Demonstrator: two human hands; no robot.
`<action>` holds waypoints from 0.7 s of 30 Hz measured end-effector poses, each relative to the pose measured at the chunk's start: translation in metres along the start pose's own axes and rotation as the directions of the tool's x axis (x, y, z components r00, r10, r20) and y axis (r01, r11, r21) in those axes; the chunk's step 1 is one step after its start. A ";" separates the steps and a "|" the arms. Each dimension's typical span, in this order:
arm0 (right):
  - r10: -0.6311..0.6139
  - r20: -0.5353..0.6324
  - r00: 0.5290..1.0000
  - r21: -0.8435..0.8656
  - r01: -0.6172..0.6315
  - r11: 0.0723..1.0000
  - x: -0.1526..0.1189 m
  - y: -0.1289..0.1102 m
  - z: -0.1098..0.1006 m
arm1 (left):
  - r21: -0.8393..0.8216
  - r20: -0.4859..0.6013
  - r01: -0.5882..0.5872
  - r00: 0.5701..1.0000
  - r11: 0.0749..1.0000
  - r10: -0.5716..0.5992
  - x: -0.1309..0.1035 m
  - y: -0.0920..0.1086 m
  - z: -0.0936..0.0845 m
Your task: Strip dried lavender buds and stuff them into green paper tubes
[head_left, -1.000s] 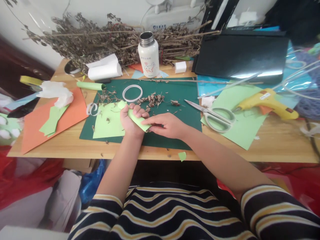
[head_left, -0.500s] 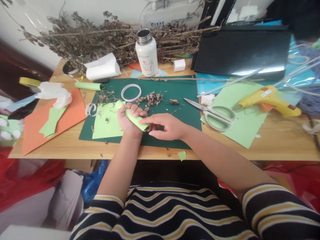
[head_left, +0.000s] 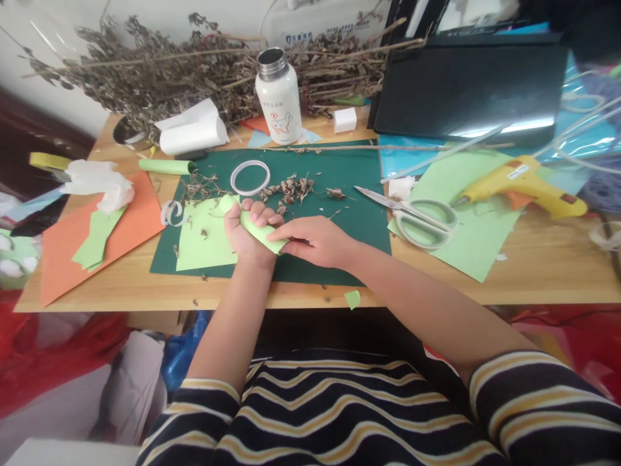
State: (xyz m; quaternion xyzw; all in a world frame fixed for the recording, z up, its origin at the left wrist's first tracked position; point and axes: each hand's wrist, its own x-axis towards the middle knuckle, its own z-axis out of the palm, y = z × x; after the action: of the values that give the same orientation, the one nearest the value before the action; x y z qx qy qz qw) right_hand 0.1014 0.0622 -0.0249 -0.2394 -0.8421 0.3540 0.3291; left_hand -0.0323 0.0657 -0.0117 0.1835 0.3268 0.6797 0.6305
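A light green paper tube (head_left: 258, 234) lies across the palm of my left hand (head_left: 251, 239), whose fingers are wrapped round it. My right hand (head_left: 317, 241) pinches the tube's near right end between thumb and fingers. Both hands are over the green cutting mat (head_left: 339, 259). Beneath and left of them lies a flat light green sheet (head_left: 204, 249) with dry bits on it. Crumbled dry leaves (head_left: 294, 189) are scattered just beyond the hands, close to a white tape ring (head_left: 250, 178).
Scissors (head_left: 427, 223) and a yellow glue gun (head_left: 526, 188) lie on green paper at right. A white open bottle (head_left: 280, 100) stands at the back before dried branches (head_left: 169, 77). Left are orange paper (head_left: 140, 217) and another green paper tube (head_left: 165, 166).
My right thumb and fingers have closed together on the tube's end, which showed its opening before. The left hand keeps its grip. The whole view has shifted slightly.
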 end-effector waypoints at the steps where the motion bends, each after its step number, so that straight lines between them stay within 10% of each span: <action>1: 0.008 -0.001 1.000 -0.005 -0.008 1.000 0.000 -0.001 0.001 | -0.014 -0.007 0.002 1.000 1.000 -0.002 0.000 0.000 0.000; 21: 0.001 0.066 0.998 0.008 -0.002 1.000 -0.003 -0.004 -0.016 | -0.004 0.026 -0.006 1.000 1.000 0.006 0.000 0.006 0.001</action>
State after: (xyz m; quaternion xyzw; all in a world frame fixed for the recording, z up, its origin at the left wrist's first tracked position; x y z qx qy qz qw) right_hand 0.1142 0.0652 -0.0145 -0.2269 -0.8510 0.3652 0.3016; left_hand -0.0361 0.0659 -0.0064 0.1922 0.3168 0.6798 0.6328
